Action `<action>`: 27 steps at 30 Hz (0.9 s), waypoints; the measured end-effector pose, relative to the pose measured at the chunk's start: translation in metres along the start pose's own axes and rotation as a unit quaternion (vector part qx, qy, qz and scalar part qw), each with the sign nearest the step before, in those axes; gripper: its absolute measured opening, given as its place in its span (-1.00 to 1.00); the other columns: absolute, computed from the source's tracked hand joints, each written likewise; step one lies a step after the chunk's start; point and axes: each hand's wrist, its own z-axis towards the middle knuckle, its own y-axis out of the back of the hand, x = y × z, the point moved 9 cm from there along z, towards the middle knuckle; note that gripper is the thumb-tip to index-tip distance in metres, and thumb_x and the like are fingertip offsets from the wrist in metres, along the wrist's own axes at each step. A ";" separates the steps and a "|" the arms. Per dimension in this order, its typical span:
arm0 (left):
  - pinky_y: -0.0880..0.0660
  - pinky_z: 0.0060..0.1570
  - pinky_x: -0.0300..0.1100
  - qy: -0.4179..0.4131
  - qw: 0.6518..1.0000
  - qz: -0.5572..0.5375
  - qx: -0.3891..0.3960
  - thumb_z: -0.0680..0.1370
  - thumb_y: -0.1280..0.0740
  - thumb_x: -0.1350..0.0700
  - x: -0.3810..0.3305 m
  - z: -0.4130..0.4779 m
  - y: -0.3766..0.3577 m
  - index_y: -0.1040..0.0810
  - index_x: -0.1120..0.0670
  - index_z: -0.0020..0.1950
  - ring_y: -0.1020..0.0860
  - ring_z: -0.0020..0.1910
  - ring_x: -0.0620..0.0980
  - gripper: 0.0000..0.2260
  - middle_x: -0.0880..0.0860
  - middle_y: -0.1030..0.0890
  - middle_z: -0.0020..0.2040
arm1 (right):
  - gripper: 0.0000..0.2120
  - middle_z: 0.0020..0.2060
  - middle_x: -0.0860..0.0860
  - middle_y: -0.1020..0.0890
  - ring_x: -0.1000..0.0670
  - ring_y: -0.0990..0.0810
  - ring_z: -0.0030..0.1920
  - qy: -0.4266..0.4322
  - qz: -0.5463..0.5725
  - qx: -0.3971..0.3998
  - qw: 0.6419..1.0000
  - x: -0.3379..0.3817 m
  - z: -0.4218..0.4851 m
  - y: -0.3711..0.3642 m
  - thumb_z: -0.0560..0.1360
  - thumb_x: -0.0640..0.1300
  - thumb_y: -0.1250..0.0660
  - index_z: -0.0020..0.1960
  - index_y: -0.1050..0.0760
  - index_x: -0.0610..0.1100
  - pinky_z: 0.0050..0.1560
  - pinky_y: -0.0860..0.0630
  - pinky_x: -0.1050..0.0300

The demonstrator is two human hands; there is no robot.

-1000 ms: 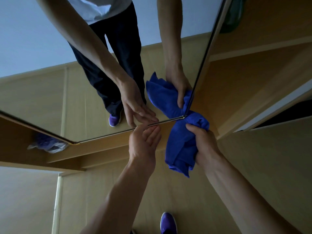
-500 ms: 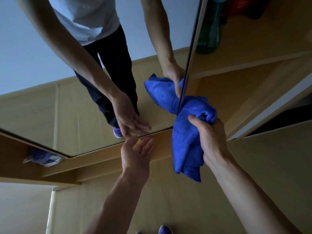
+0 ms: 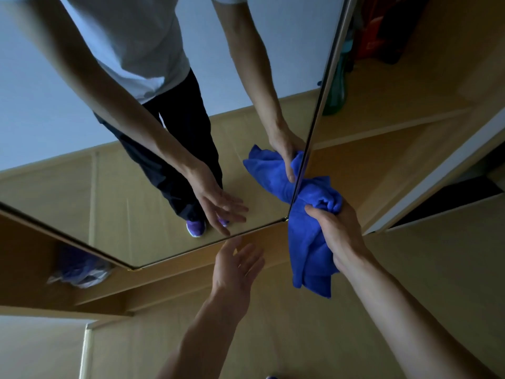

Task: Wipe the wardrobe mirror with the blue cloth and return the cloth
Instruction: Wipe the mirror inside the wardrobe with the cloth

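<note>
The wardrobe mirror fills the upper left, its lower edge running diagonally and its right edge rising from the bottom right corner. My right hand grips the bunched blue cloth against that bottom right corner; a tail of cloth hangs below my fist. My left hand hovers just below the mirror's lower edge, fingers straight and spread, holding nothing. Both hands and the cloth are reflected in the glass.
Right of the mirror, open wooden wardrobe shelves hold a green bottle and dark red items. A lower left shelf holds a crumpled purple-white bundle. Wooden floor lies below.
My left hand has come off the mirror's lower edge and spread its fingers. My right hand with the cloth has moved up along the mirror's right edge at the corner.
</note>
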 end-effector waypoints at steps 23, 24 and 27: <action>-0.52 0.04 -0.32 -0.376 0.779 0.485 0.130 0.61 -0.26 0.21 -0.094 -0.117 -0.119 -0.53 0.00 0.33 -0.59 0.02 -0.27 -0.69 -0.12 -0.64 0.12 | -0.83 -0.28 0.06 -0.62 0.12 -0.60 -0.22 0.079 -0.046 0.055 0.994 0.055 -0.024 0.004 0.47 -0.24 -0.43 -0.19 -0.51 0.00 -0.13 -0.49 0.13; -0.54 0.10 -0.22 -0.393 0.763 0.497 0.128 0.61 -0.26 0.20 -0.099 -0.123 -0.126 -0.54 0.00 0.34 -0.59 0.07 -0.23 -0.69 -0.10 -0.63 0.16 | -0.82 -0.34 0.10 -0.59 0.13 -0.59 -0.25 0.077 -0.046 0.060 0.994 0.057 -0.022 0.004 0.46 -0.24 -0.43 -0.22 -0.50 -0.01 -0.15 -0.47 0.14; -0.55 0.16 -0.05 -0.442 0.708 0.537 0.123 0.62 -0.27 0.17 -0.108 -0.145 -0.149 -0.55 0.01 0.36 -0.59 0.14 -0.12 -0.69 -0.08 -0.61 0.22 | -0.79 -0.38 0.05 -0.51 0.13 -0.51 -0.32 0.070 -0.064 0.080 0.992 0.062 -0.016 0.003 0.45 -0.30 -0.40 -0.26 -0.42 -0.12 -0.16 -0.40 0.18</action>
